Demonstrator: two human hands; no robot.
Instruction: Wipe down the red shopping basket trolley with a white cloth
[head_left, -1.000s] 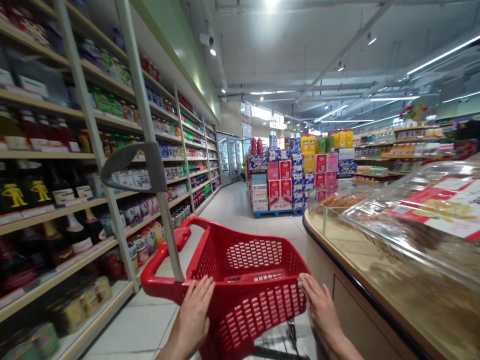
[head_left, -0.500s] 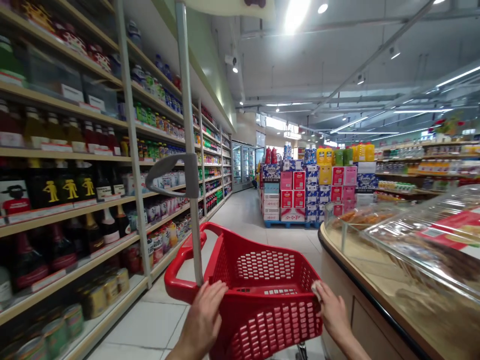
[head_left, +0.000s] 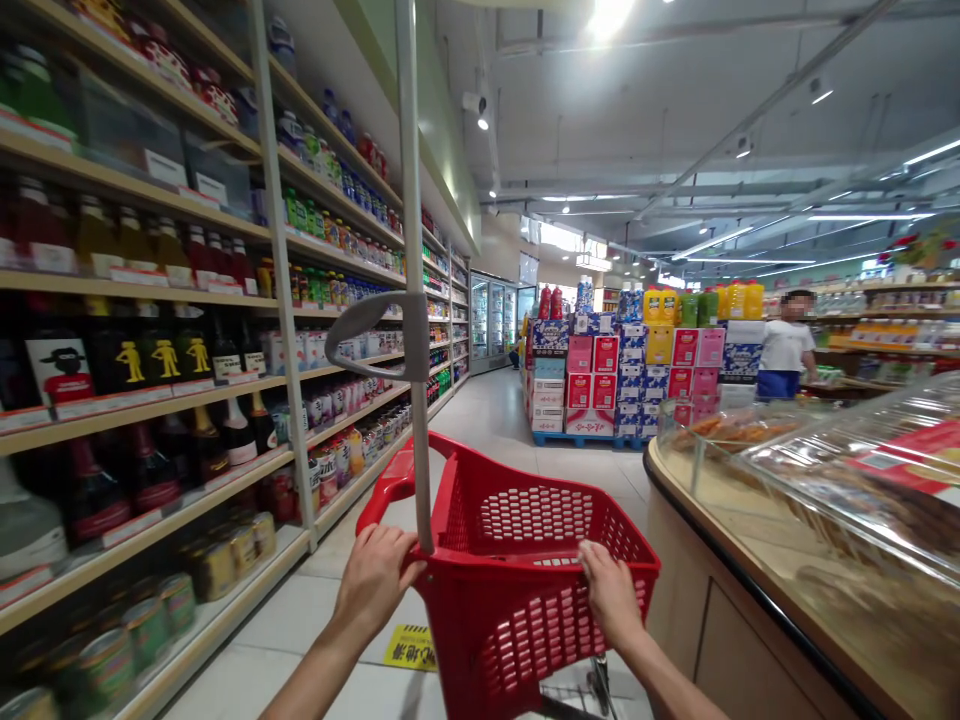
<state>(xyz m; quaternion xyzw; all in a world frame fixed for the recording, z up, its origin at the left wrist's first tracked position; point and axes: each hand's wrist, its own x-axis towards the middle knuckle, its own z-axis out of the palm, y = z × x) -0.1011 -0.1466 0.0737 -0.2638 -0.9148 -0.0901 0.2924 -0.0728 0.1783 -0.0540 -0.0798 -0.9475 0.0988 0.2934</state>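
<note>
A red plastic shopping cart (head_left: pixel 525 590) with perforated basket walls stands before me, a grey pole (head_left: pixel 417 430) rising from its left side. My left hand (head_left: pixel 379 572) is closed over the red handle at the pole's base. On the near rim, my right hand (head_left: pixel 611 595) has its fingers pinched together. A small whitish wad shows at its fingertips, largely covered, its kind unclear. The visible part of the basket's inside holds no goods. A grey loop-shaped bracket (head_left: pixel 382 335) is fixed partway up the pole.
Shelves of bottles and cans (head_left: pixel 165 260) line the left. A counter (head_left: pixel 720 560) with clear-lidded food trays (head_left: pixel 847 480) runs close along the right. Stacked drink cartons (head_left: pixel 592 375) stand on a blue pallet ahead. A person (head_left: pixel 785 345) stands beyond. A yellow floor sign (head_left: pixel 409 647) lies below the handle.
My left hand has shifted from the near-left basket corner onto the handle. My right hand has slid left along the rim from the right corner. A person has appeared at the right.
</note>
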